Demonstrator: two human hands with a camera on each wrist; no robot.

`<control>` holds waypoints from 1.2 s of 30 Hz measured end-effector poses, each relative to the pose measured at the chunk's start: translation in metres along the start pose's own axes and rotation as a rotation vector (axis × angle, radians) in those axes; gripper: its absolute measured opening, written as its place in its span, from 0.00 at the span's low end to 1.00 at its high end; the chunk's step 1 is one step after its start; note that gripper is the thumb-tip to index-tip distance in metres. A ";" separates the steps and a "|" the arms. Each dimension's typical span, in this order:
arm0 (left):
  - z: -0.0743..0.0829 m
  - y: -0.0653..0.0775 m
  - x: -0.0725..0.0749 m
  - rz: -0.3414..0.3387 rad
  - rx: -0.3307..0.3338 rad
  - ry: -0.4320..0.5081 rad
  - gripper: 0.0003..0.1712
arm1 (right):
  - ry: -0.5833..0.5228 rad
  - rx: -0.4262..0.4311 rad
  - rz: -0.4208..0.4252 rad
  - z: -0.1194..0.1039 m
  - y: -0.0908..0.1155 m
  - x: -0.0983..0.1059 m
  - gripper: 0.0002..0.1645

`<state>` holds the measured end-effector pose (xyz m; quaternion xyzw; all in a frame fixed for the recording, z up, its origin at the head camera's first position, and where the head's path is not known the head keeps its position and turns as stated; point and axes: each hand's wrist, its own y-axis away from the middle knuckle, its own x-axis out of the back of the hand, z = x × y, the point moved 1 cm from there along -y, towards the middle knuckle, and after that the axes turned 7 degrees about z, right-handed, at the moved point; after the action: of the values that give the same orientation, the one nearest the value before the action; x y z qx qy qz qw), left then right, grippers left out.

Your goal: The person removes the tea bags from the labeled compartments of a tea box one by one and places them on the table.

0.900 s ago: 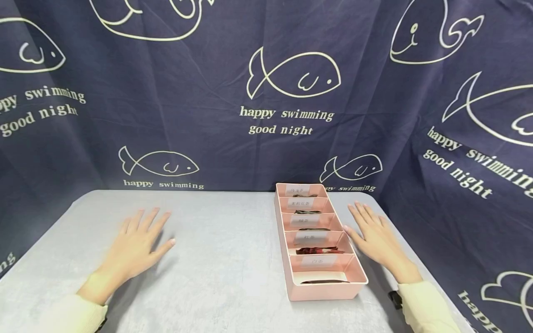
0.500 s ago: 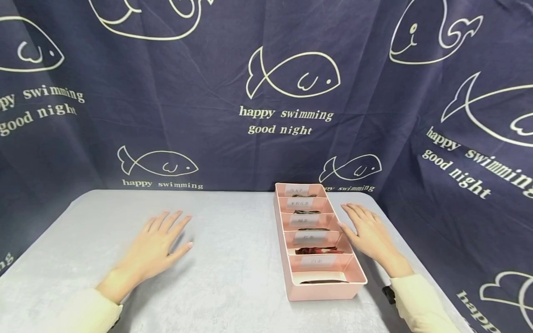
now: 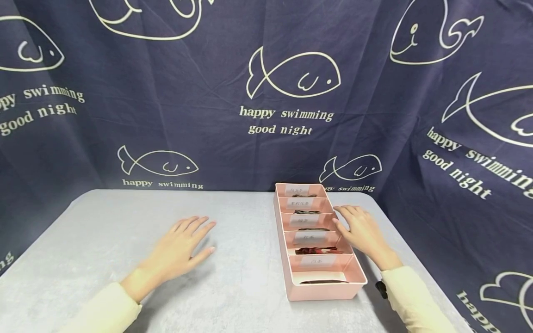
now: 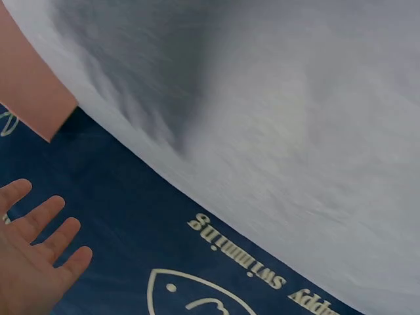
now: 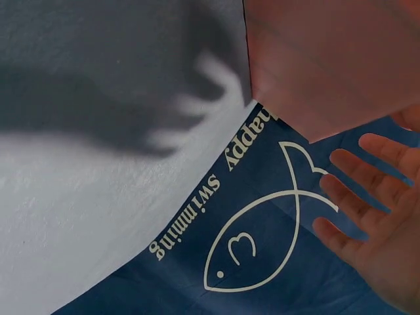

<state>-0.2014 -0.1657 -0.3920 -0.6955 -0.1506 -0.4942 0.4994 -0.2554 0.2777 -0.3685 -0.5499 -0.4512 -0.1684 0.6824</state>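
Spread loosely above the table (image 3: pixel 241 259), the left hand (image 3: pixel 176 252) shows in the head view with its fingers straight and the thumb apart, well to the left of a pink five-compartment organizer box (image 3: pixel 326 292). The right hand (image 3: pixel 362 231), its fingers also relaxed and the thumb apart, is just beside the box's right rim; whether the thumb touches it cannot be told. The box stands on the right half of the table, its compartments in a row running away from the person. Each has a white label on its back wall; the nearest label (image 3: pixel 317 262) reads 白茶. A dark packet (image 3: pixel 325 281) lies in that compartment, a red packet (image 3: pixel 318 250) in the next. Behind hangs a navy curtain (image 3: pixel 200 115) with fish outlines and "happy swimming".

In the left wrist view, four parted fingers enter at the lower left, below a corner of the box.

In the right wrist view, the box fills the upper right; the hand lies below its edge, fingers separated, and a hand-shaped shadow (image 5: pixel 85 105) falls on the table.
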 end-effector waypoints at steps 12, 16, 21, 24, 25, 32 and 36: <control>0.026 -0.015 -0.010 0.063 -0.141 0.060 0.31 | 0.006 -0.042 -0.044 0.000 -0.003 -0.012 0.18; 0.035 -0.021 -0.011 0.094 -0.190 0.074 0.30 | -0.019 -0.051 -0.048 0.002 -0.003 -0.016 0.18; 0.044 -0.029 -0.013 0.110 -0.235 0.087 0.29 | -0.070 -0.063 -0.060 0.004 -0.002 -0.020 0.17; 0.050 -0.034 -0.014 0.107 -0.265 0.083 0.29 | -0.109 -0.068 -0.056 0.005 -0.002 -0.022 0.16; 0.052 -0.036 -0.014 0.104 -0.276 0.077 0.28 | -0.123 -0.073 -0.056 0.005 -0.001 -0.023 0.16; 0.067 -0.050 -0.015 0.128 -0.361 0.079 0.25 | -0.177 -0.111 -0.076 0.006 0.000 -0.024 0.15; 0.076 -0.057 -0.014 0.156 -0.406 0.091 0.23 | -0.180 -0.114 -0.086 0.005 -0.001 -0.024 0.16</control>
<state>-0.2070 -0.0714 -0.3741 -0.7682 0.0289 -0.5054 0.3920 -0.2713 0.2758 -0.3875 -0.5808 -0.5235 -0.1726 0.5990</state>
